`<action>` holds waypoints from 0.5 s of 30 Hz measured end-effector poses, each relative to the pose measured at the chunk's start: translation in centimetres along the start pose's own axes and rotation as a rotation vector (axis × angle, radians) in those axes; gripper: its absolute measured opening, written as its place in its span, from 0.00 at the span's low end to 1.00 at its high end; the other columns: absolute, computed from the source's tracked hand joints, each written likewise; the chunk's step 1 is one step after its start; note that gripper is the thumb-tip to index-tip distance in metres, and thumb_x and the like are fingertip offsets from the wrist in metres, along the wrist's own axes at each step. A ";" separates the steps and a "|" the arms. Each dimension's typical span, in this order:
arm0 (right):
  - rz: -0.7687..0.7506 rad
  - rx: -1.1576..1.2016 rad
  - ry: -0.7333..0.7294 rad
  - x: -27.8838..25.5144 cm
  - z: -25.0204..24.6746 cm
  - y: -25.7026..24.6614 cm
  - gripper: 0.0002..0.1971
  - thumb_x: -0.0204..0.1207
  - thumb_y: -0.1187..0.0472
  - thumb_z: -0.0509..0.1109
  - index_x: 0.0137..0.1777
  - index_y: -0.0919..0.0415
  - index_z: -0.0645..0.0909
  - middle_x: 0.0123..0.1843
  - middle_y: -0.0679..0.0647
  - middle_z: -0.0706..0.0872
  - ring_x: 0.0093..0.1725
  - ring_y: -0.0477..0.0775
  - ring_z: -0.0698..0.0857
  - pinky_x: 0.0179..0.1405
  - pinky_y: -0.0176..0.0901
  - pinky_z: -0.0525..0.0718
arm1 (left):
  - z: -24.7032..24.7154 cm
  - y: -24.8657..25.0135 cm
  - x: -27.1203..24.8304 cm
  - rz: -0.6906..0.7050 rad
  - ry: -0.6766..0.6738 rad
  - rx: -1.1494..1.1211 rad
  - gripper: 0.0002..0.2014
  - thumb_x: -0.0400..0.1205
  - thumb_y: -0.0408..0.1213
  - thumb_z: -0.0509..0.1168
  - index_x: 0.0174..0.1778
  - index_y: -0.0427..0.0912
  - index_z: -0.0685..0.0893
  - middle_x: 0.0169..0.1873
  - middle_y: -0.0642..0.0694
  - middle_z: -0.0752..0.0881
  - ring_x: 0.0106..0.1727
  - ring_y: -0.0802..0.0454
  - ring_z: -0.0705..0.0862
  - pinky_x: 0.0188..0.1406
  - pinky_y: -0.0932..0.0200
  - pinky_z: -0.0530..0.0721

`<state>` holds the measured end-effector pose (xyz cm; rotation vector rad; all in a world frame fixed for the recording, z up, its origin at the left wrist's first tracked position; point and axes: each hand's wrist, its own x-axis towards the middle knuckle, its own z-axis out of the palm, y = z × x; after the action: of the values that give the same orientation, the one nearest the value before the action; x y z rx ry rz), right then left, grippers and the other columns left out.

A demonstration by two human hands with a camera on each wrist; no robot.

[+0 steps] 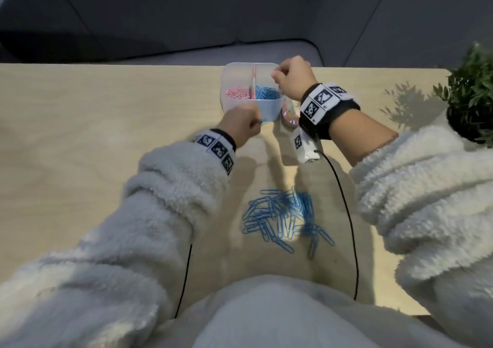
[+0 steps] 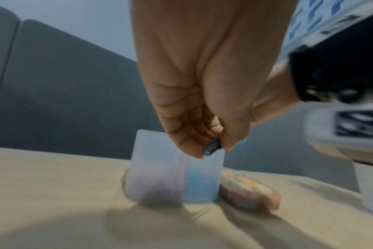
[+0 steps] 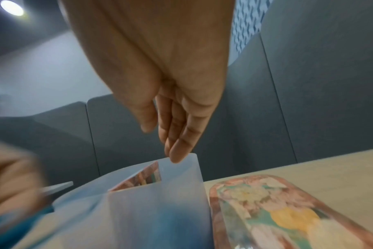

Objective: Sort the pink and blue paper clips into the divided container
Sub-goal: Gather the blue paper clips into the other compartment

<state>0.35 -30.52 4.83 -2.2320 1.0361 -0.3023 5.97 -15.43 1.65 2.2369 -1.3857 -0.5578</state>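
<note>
A translucent divided container stands at the table's far edge, with pink paper clips in its left half and blue paper clips in its right half. My left hand pinches a blue paper clip at the container's near wall, just above the rim. My right hand hovers over the right rim with relaxed fingers and holds nothing. One of its fingertips touches the container's corner. A pile of blue clips lies on the table near my body.
A lid with a flower pattern lies flat to the right of the container, also in the right wrist view. A potted plant stands at the table's right edge. Two black cables run across the table toward my body.
</note>
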 end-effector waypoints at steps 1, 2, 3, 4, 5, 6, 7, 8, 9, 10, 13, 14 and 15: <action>-0.019 0.030 0.020 -0.6 -0.1 0.4 0.12 0.78 0.61 0.64 0.47 0.70 0.85 0.49 0.65 0.89 0.52 0.63 0.86 0.56 0.47 0.81 | -0.6 0.5 1.2 -0.014 0.038 -0.027 0.06 0.77 0.29 0.61 0.47 0.34 0.80 0.42 0.39 0.82 0.45 0.44 0.79 0.46 0.59 0.73; -0.034 0.064 0.037 -1.5 -0.3 0.8 0.12 0.78 0.62 0.63 0.45 0.71 0.85 0.47 0.66 0.89 0.50 0.63 0.86 0.52 0.44 0.80 | -1.0 1.0 2.4 -0.036 0.066 -0.051 0.07 0.76 0.28 0.60 0.47 0.36 0.80 0.41 0.40 0.81 0.45 0.45 0.79 0.47 0.58 0.74; -0.051 0.093 0.061 -2.5 -0.5 1.3 0.12 0.77 0.62 0.62 0.44 0.70 0.85 0.46 0.66 0.89 0.48 0.62 0.86 0.49 0.42 0.79 | -1.3 1.3 3.5 -0.047 0.089 -0.059 0.08 0.75 0.28 0.60 0.48 0.36 0.81 0.42 0.39 0.83 0.46 0.44 0.80 0.48 0.56 0.76; -0.066 0.107 0.085 -3.7 -0.6 1.9 0.11 0.76 0.63 0.62 0.43 0.69 0.85 0.44 0.65 0.89 0.46 0.61 0.85 0.47 0.41 0.78 | -1.5 1.5 4.5 -0.054 0.105 -0.045 0.10 0.75 0.28 0.60 0.50 0.36 0.81 0.45 0.38 0.85 0.49 0.42 0.82 0.51 0.54 0.78; -0.066 0.110 0.098 -4.9 -0.7 2.7 0.10 0.75 0.64 0.62 0.43 0.67 0.85 0.42 0.63 0.89 0.42 0.58 0.84 0.47 0.40 0.80 | -1.6 1.5 5.5 -0.056 0.116 -0.010 0.10 0.76 0.28 0.60 0.51 0.37 0.82 0.48 0.38 0.86 0.52 0.41 0.82 0.53 0.54 0.78; -0.044 0.126 0.090 -6.2 -0.9 3.3 0.09 0.75 0.65 0.63 0.44 0.66 0.85 0.42 0.61 0.88 0.40 0.53 0.83 0.45 0.35 0.80 | -1.7 1.5 6.2 -0.056 0.123 0.037 0.11 0.76 0.29 0.61 0.51 0.39 0.83 0.51 0.38 0.86 0.54 0.41 0.82 0.54 0.54 0.78; -0.021 0.148 0.068 -7.6 -0.8 4.1 0.08 0.75 0.67 0.64 0.45 0.68 0.85 0.42 0.60 0.88 0.39 0.51 0.82 0.41 0.31 0.78 | -1.6 1.4 6.7 -0.053 0.126 0.081 0.11 0.76 0.29 0.60 0.51 0.40 0.83 0.53 0.39 0.86 0.56 0.40 0.82 0.55 0.54 0.78; -0.010 0.152 0.056 -8.8 -0.7 4.9 0.08 0.75 0.68 0.64 0.46 0.69 0.85 0.43 0.60 0.88 0.39 0.51 0.82 0.40 0.32 0.77 | -1.5 1.3 7.2 -0.050 0.118 0.118 0.11 0.77 0.29 0.59 0.52 0.40 0.83 0.55 0.39 0.85 0.57 0.40 0.82 0.56 0.54 0.78; -0.002 0.145 0.056 -9.8 -0.4 5.9 0.08 0.75 0.68 0.65 0.46 0.69 0.85 0.44 0.60 0.89 0.41 0.53 0.83 0.42 0.37 0.78 | -1.3 1.2 7.6 -0.046 0.106 0.155 0.12 0.77 0.28 0.59 0.52 0.39 0.84 0.55 0.38 0.85 0.58 0.38 0.81 0.56 0.53 0.78; 0.008 0.134 0.059 -10.8 -0.3 6.6 0.07 0.75 0.67 0.65 0.45 0.68 0.85 0.44 0.60 0.89 0.42 0.55 0.84 0.44 0.40 0.79 | -1.1 1.2 7.8 -0.043 0.087 0.194 0.12 0.78 0.27 0.58 0.53 0.38 0.84 0.55 0.36 0.85 0.58 0.37 0.81 0.55 0.52 0.78; 0.058 0.154 0.037 -13.5 0.1 8.8 0.07 0.76 0.68 0.66 0.40 0.60 0.84 0.36 0.47 0.87 0.36 0.42 0.82 0.42 0.32 0.76 | -0.8 1.3 8.1 -0.031 0.054 0.270 0.10 0.79 0.26 0.58 0.48 0.35 0.85 0.48 0.32 0.85 0.54 0.33 0.82 0.46 0.50 0.76; 0.075 0.145 0.017 -14.5 0.2 9.4 0.10 0.76 0.67 0.66 0.37 0.55 0.82 0.33 0.40 0.84 0.33 0.35 0.80 0.38 0.26 0.73 | -0.9 1.6 7.9 -0.024 0.050 0.278 0.09 0.79 0.26 0.58 0.47 0.34 0.84 0.47 0.32 0.85 0.54 0.33 0.82 0.46 0.49 0.76; 0.090 0.120 -0.013 -15.5 0.3 10.0 0.11 0.76 0.67 0.66 0.35 0.51 0.80 0.32 0.37 0.82 0.32 0.33 0.80 0.36 0.22 0.72 | -1.1 1.8 7.5 -0.011 0.049 0.271 0.10 0.81 0.27 0.57 0.50 0.34 0.84 0.50 0.32 0.85 0.56 0.33 0.82 0.49 0.47 0.77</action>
<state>-15.79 -23.53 -0.93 -2.0714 1.0799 -0.3028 8.39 -22.70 2.77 2.4518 -1.5012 -0.3313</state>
